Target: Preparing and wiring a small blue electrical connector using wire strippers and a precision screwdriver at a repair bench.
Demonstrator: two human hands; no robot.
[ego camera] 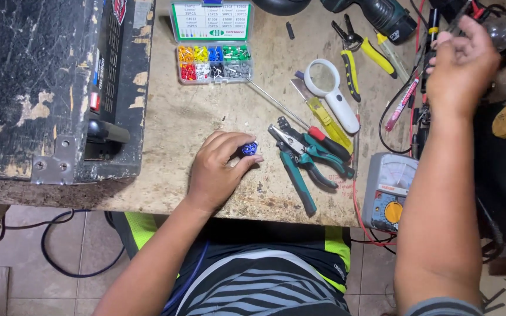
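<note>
Right forearm nearest; right hand (461, 67) reaches among cables at the desk's (177, 123) far edge, grip unclear. Left hand (218, 169) pinches a small blue part (249, 148) near the crimping pliers (303, 161); steadying it against the desk seems wise.

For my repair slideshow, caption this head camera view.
Left hand pinches a small blue round part on the worn beige workbench; right hand reaches toward tangled wires.

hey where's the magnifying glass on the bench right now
In the head view, the white magnifying glass lies right of centre on the workbench, between the yellow-handled pliers and the box of coloured terminals, just above the green crimping pliers.
</note>
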